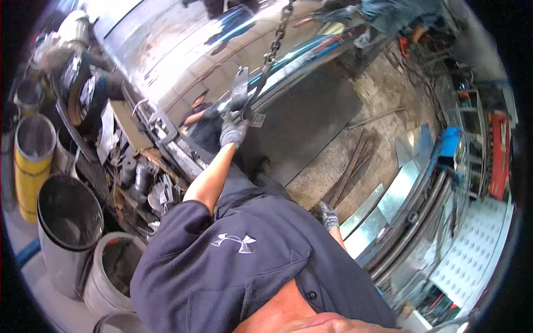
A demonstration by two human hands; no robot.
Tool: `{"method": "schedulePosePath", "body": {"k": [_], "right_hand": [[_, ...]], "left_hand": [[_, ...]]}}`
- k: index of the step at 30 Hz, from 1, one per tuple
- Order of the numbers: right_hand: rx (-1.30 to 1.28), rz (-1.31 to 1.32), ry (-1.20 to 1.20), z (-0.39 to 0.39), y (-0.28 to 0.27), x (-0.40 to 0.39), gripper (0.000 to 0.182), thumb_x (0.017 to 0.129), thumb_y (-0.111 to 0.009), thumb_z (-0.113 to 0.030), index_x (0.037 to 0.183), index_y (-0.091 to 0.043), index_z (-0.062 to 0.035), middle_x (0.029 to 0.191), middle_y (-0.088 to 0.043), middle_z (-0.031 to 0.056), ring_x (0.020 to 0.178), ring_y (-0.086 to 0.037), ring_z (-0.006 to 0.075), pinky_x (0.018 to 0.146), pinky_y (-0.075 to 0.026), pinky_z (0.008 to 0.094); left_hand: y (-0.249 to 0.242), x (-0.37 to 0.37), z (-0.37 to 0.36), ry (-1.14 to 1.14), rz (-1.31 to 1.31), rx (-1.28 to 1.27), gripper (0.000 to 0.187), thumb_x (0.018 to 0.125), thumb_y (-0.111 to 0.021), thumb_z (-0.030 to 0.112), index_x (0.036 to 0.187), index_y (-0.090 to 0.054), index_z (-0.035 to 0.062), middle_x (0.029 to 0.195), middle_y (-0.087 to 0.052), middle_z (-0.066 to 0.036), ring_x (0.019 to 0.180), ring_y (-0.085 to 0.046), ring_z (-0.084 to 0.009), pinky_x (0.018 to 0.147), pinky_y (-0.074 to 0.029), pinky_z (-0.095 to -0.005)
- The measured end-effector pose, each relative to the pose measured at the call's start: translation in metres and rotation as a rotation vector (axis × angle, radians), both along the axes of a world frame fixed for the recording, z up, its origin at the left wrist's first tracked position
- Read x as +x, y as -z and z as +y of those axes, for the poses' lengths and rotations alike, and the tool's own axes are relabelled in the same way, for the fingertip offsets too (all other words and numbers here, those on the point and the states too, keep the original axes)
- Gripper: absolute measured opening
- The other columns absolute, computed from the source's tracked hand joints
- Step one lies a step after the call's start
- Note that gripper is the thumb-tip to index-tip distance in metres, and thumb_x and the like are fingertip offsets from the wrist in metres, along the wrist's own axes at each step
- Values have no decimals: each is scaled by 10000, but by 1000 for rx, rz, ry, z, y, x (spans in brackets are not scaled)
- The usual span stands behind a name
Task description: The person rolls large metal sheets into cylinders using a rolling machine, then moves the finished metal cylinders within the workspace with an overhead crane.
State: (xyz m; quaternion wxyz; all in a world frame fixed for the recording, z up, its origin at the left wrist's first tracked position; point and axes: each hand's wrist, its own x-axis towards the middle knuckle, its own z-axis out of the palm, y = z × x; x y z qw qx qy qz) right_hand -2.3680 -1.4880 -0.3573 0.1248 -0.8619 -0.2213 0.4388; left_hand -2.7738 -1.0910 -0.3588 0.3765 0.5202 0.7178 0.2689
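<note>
My left hand [233, 131], in a grey knit glove, is wrapped round the lower part of a grey metal lifting clamp [240, 93]. A heavy chain [272, 53] hangs beside the clamp from above. Right behind them rises a large shiny metal sheet [183, 72]. Low by my right side, my gloved right hand [328, 216] is close to the near ends of long dark metal bars [352, 164]. Its fingers are partly hidden, so whether it grips anything does not show. A dark flat plate [305, 122] lies on the floor ahead of me.
Open tubes, including a yellow one [36, 166] and a black one [69, 216], stand at left beside piled scrap [139, 177]. Sheet-metal pieces [408, 172] and long pipes [413, 233] lie at right. Another person in blue [400, 14] is at the top right.
</note>
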Motion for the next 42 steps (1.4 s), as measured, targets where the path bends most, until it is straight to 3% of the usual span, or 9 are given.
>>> {"method": "schedulePosePath", "body": {"k": [8, 10, 13, 18, 25, 30, 33, 38, 42], "right_hand": [[-87, 119, 132, -6, -65, -21, 543, 982, -565, -444, 1261, -651, 14, 1178, -711, 182, 1124, -650, 343, 981, -475, 383], [-84, 178, 66, -3, -53, -19, 532, 987, -565, -450, 1291, -644, -21, 1211, -705, 182, 1153, -641, 338, 1000, -470, 389], [0, -5, -485, -5, 21, 1, 550, 1013, -492, -482, 1337, -624, -58, 1259, -688, 174, 1205, -619, 315, 1035, -455, 374], [-73, 473, 174, 58, 85, 12, 592, 1008, -459, -552, 1227, -670, -43, 1136, -712, 172, 1005, -693, 267, 846, -554, 408], [75, 407, 253, 124, 44, 13, 575, 962, -540, -593, 1263, -615, -109, 1093, -693, 99, 848, -700, 273, 696, -578, 499], [29, 124, -354, 114, 81, 17, 544, 1028, -416, -492, 1373, -556, -96, 1304, -634, 162, 1137, -623, 361, 974, -491, 453], [92, -15, -844, 99, 99, 15, 522, 1073, -196, -304, 1500, -423, -105, 1471, -513, 148, 1299, -537, 353, 1122, -392, 437], [-54, 63, -408, 89, 118, 4, 703, 954, -486, -601, 1298, -634, -6, 1367, -591, 238, 1242, -578, 399, 1003, -469, 457], [-16, 274, -85, 107, -9, -16, 661, 910, -603, -550, 1178, -688, 48, 1195, -698, 210, 1085, -664, 361, 886, -513, 463]], "left_hand": [[-10, -39, -117, -39, 96, -402, 921, 802, -695, 510, 1490, -404, -28, 1420, -543, -280, 1327, -514, -439, 1113, -413, -438], [67, -72, -146, -117, 35, -462, 907, 807, -694, 505, 1480, -420, -38, 1433, -531, -281, 1327, -512, -436, 1107, -419, -437], [101, -106, -177, -138, -11, -485, 850, 815, -713, 464, 1448, -463, -45, 1421, -539, -286, 1326, -513, -431, 1089, -428, -438], [12, -96, -207, -349, -177, -617, 796, 848, -727, 449, 1495, -446, 81, 929, -689, -142, 611, -548, -188, 529, -460, -384], [-9, -107, -203, -153, -155, -598, 716, 907, -707, 463, 1496, -454, 144, 1205, -646, -148, 859, -624, -261, 635, -498, -421], [-60, -84, -175, -309, -215, -672, 765, 824, -791, 477, 1455, -521, 139, 1356, -595, -147, 1043, -662, -322, 764, -556, -442], [-18, -102, -175, -225, -175, -576, 708, 833, -756, 536, 1395, -587, 141, 1096, -693, -95, 833, -659, -259, 634, -516, -396], [52, -129, -180, -88, 53, -437, 678, 864, -717, 508, 1397, -595, 107, 1008, -693, -84, 705, -603, -201, 597, -518, -380], [46, -120, -175, -103, 26, -512, 687, 871, -705, 503, 1412, -571, 102, 1027, -687, -84, 708, -592, -188, 586, -513, -366]]}}
